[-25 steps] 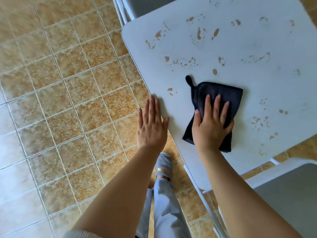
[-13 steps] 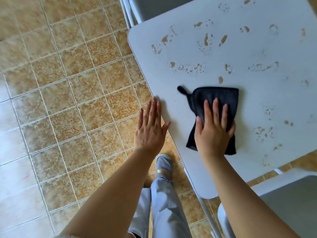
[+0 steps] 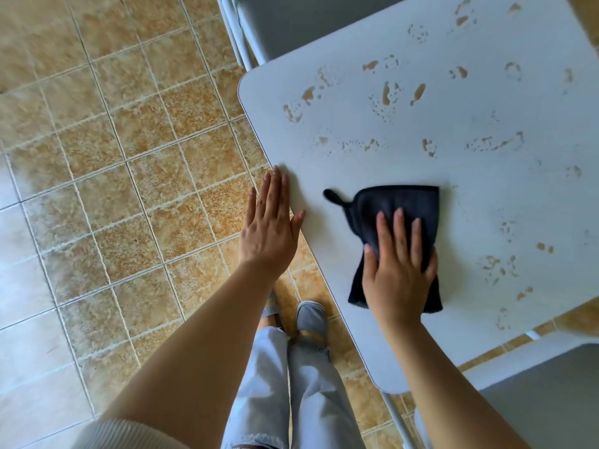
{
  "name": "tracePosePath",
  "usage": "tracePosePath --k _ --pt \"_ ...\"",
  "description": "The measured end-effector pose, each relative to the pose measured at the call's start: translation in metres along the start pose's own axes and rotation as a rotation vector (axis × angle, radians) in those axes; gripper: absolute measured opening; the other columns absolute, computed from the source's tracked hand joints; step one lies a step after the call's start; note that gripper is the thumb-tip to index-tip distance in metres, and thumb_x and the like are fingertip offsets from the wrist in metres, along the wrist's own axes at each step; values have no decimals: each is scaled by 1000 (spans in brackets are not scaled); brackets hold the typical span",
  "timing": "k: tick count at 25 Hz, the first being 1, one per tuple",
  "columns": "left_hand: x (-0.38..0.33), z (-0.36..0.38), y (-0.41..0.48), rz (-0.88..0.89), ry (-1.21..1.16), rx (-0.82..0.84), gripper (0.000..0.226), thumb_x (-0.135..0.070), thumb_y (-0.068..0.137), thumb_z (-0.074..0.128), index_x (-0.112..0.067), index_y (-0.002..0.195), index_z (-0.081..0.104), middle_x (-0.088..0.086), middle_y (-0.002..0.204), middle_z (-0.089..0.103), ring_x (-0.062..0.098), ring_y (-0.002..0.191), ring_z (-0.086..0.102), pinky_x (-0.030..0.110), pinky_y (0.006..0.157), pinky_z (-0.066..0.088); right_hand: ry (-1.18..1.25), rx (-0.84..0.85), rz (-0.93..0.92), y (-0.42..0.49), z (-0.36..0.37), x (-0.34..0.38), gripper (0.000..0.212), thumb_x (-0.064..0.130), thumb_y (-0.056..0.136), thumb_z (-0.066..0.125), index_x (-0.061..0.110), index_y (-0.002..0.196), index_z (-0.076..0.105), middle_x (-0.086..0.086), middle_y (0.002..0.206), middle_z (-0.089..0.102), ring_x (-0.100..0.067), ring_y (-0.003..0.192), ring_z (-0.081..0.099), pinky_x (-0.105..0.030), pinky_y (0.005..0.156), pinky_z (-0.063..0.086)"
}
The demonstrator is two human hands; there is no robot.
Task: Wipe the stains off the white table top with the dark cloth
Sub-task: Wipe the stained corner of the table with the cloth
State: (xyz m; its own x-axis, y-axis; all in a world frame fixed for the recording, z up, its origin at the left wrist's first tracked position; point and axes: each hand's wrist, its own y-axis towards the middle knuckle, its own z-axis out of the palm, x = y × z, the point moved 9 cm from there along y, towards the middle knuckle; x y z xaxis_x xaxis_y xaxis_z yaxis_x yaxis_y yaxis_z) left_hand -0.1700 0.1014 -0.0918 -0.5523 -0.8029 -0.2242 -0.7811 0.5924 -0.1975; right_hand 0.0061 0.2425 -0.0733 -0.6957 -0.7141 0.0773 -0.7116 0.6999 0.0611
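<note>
The white table top (image 3: 486, 196) fills the upper right and carries several brown stains (image 3: 387, 95) across its far half and right side. A dark folded cloth (image 3: 405, 205) with a small loop at its left corner lies flat near the table's left edge. My right hand (image 3: 398, 273) presses flat on the near half of the cloth, fingers spread forward. My left hand (image 3: 272, 228) rests flat on the table's left edge, fingers together, holding nothing.
A grey chair (image 3: 291, 21) stands at the table's far side and another grey chair seat (image 3: 551, 400) at the near right. Brown tiled floor (image 3: 129, 189) lies to the left. My legs and grey shoes (image 3: 311, 319) stand below the table edge.
The cloth under my right hand has turned and slid along the table, covering the small stains near the left edge. My left hand stays on the table edge.
</note>
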Motion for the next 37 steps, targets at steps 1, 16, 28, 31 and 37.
tracePosePath --k 1,16,28,31,37 --pt "1 -1 4 10 3 -1 66 -47 102 11 -10 155 0 4 162 -7 16 149 -10 38 121 -2 1 0 72 12 1 -9 52 43 102 43 29 153 37 1 162 32 -25 150 29 -56 111 30" --pt "15 -7 37 87 1 -4 66 -46 104 17 -10 155 -1 6 162 -7 17 149 -10 37 122 -2 -18 -40 42 37 0 16 49 42 104 41 30 152 39 2 161 34 -24 149 30 -55 112 33" --pt "21 -12 39 139 -58 26 63 -41 103 13 -8 154 1 7 162 -5 13 148 -10 34 121 -4 73 -30 66 79 18 110 51 44 105 38 29 154 36 3 162 32 -25 151 27 -55 114 29" --pt "22 -12 42 125 -45 33 62 -40 104 14 -8 154 -1 7 162 -9 15 148 -12 36 121 -4 27 12 -26 39 9 87 52 44 106 35 30 156 30 4 164 26 -22 152 22 -52 117 27" --pt "26 -11 45 139 -27 8 61 -38 103 21 -7 155 6 9 162 -1 18 149 -5 38 122 1 6 10 297 66 9 22 53 43 102 37 28 153 36 2 162 30 -24 151 26 -58 113 30"
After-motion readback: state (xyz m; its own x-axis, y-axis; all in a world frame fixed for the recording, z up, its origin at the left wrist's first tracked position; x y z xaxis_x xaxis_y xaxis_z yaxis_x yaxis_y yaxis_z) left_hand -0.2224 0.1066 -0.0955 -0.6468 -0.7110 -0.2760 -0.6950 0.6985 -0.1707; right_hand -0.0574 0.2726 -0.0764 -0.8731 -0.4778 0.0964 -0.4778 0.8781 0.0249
